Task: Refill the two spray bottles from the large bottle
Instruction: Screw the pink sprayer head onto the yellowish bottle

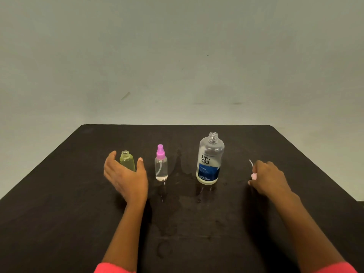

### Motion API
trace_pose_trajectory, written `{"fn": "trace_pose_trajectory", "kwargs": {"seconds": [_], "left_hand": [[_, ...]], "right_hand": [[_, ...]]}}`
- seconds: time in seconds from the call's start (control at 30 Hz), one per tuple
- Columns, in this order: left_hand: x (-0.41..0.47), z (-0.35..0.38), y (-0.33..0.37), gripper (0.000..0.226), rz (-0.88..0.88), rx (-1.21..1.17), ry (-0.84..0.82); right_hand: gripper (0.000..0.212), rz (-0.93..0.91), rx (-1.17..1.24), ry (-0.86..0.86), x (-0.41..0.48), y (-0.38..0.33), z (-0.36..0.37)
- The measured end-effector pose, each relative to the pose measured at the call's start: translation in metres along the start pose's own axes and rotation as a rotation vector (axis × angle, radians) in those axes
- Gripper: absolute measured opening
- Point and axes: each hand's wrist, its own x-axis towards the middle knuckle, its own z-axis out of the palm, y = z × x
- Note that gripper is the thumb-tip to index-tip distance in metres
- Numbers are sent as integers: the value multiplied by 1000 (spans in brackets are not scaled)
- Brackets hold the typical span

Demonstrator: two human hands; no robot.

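Note:
A small green spray bottle (127, 161) stands uncapped at the left of the black table (59, 203). My left hand (126, 177) is spread open around it, fingers and thumb on either side, apart from the glass. A clear spray bottle (161, 166) with a pink spray cap stands upright in the middle, partly filled. The large clear bottle (209, 160) with a blue label stands uncapped to its right, liquid low inside. Further right, my right hand (267, 177) grips a pink spray head (253, 175) whose white tube sticks up.
Wet patches and drips (177, 194) lie on the table between and in front of the bottles. A plain grey wall stands behind the far edge. The table's right edge runs close to my right hand.

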Motion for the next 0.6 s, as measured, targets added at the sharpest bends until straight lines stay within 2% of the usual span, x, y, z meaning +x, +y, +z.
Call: {"fn": "trace_pose_trajectory", "kwargs": {"seconds": [0.13, 0.27, 0.37, 0.5, 0.6], "left_hand": [[6, 2, -8, 71, -130, -13, -111], [8, 4, -15, 54, -181, -31, -151], [7, 1, -12, 41, -220, -53, -118], [6, -3, -5, 37, -252, -133, -50], [5, -5, 0, 38, -174, -196, -24]], "right_hand": [[27, -28, 53, 38, 2, 1, 6], [23, -41, 86, 26, 3, 0, 9], [21, -58, 116, 49, 4, 0, 9], [18, -121, 238, 298, 2, -2, 3], [15, -124, 447, 471, -2, -9, -11]]}}
